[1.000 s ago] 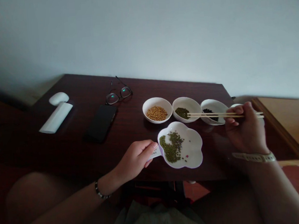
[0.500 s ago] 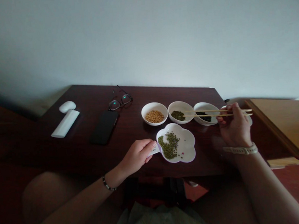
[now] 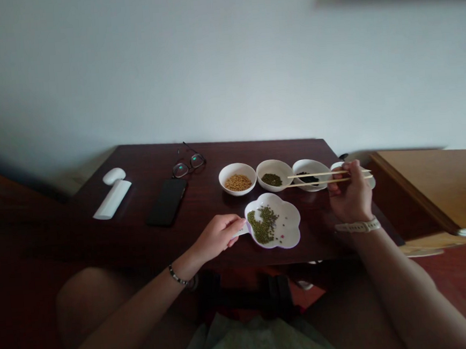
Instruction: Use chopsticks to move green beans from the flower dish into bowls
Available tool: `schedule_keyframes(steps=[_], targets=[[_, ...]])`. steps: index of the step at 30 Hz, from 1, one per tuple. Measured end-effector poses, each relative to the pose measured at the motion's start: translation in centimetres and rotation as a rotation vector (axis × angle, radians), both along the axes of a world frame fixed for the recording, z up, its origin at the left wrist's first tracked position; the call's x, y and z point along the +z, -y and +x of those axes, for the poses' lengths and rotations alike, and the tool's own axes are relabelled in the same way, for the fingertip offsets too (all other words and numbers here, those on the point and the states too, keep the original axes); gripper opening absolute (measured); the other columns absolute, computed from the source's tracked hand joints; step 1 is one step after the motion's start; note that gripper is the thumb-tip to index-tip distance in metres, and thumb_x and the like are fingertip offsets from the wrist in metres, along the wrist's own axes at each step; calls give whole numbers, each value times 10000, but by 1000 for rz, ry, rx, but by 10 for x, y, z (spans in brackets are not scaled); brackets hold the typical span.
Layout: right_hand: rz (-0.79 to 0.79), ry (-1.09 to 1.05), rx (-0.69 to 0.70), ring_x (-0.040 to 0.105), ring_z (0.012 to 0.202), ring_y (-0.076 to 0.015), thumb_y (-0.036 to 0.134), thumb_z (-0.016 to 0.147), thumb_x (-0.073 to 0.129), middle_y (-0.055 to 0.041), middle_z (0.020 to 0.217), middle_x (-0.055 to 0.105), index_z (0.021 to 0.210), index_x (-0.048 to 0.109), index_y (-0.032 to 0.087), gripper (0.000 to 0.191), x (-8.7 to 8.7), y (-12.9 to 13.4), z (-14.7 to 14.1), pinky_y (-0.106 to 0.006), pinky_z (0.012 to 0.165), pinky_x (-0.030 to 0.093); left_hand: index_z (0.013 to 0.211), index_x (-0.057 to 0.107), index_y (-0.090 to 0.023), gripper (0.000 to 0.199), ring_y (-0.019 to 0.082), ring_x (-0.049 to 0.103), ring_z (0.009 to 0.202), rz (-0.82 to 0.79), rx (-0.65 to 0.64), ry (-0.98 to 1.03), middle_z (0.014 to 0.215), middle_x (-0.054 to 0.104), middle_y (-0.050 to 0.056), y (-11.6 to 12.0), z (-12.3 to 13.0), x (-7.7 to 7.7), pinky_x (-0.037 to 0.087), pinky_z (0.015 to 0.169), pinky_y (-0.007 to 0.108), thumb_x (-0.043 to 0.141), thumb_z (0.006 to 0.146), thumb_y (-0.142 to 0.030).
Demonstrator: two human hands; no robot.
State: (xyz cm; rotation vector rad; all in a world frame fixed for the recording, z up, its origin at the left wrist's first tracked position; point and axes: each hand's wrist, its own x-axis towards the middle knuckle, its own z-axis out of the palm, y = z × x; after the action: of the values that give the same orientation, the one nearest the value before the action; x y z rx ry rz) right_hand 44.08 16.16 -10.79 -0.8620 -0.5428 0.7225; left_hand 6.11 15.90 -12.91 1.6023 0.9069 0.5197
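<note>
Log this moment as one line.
left hand: holds flower-shaped dish by handle | right hand: holds chopsticks, tips parted, by green-bean bowl | phone, glasses: on table

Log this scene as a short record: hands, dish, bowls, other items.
Left hand: gripping handle of flower-shaped dish
Right hand: holding chopsticks, tips apart
Dish contents: green beans, mostly toward handle
Row, left to right: tan-bean bowl, green-bean bowl, dark-filled bowl, partly hidden white container
Other items: glasses, phone, long white object, rounded white object
</note>
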Motion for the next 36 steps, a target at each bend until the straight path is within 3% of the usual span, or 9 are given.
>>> schedule_keyframes(steps=[4, 9, 13, 18, 22, 27, 32, 36], targets=[[11, -6, 71, 516, 536, -70, 563, 1027, 881, 37, 748, 593, 857, 681, 205, 443, 5, 10, -4, -162, 409, 416, 901, 715, -185, 442, 102, 436, 482, -26, -45, 28, 576, 566, -64, 0, -3, 0, 304, 510, 234, 718, 1078, -590], [9, -22, 177, 509, 581, -75, 567, 1002, 917, 38, 780, 584, 867, 684, 214, 445, 21, 13, -15, -151, 453, 458, 868, 697, -186, 487, 100, 434, 491, -28, 8, 80, 577, 542, -66, 2, -5, 1, 323, 510, 226, 688, 1097, -616], [-54, -20, 292, 480, 546, -64, 554, 927, 996, 61, 762, 561, 802, 599, 234, 525, 36, 7, -37, -166, 429, 425, 918, 724, -177, 476, 101, 406, 487, -40, 47, 114, 568, 507, -80, 2, -7, -1, 302, 495, 225, 690, 1095, -618], [-145, 22, 427, 432, 494, -64, 654, 910, 980, 70, 678, 485, 692, 458, 242, 699, 47, -1, -62, -198, 416, 381, 924, 725, -174, 466, 100, 409, 484, -53, 43, 130, 569, 511, -80, 2, -10, -2, 298, 498, 227, 690, 1100, -604], [-139, 62, 417, 348, 469, -66, 709, 913, 955, 81, 633, 426, 675, 446, 243, 730, 46, -3, -66, -200, 394, 331, 886, 700, -181, 463, 100, 409, 484, -63, 32, 136, 560, 510, -78, 3, -10, -1, 293, 508, 232, 689, 1104, -588], [-201, 155, 407, 510, 512, -80, 798, 935, 880, 40, 690, 575, 760, 619, 228, 651, 37, 4, -60, -194, 430, 419, 897, 708, -181, 449, 105, 414, 501, -81, 32, 123, 573, 524, -69, 4, -10, 1, 297, 517, 234, 680, 1107, -576], [-241, 343, 449, 650, 566, -136, 831, 923, 862, -15, 731, 694, 800, 713, 223, 638, 47, 15, -62, -236, 487, 531, 893, 705, -189, 455, 111, 413, 504, -87, 73, 101, 567, 506, -71, 4, -9, 1, 295, 514, 238, 676, 1108, -588], [-314, 495, 484, 701, 584, -177, 916, 974, 716, -65, 697, 738, 837, 794, 214, 719, 52, 18, -63, -257, 501, 569, 905, 716, -188, 441, 115, 405, 513, -86, 74, 100, 571, 506, -68, 4, -9, 3, 286, 517, 244, 669, 1107, -577]])
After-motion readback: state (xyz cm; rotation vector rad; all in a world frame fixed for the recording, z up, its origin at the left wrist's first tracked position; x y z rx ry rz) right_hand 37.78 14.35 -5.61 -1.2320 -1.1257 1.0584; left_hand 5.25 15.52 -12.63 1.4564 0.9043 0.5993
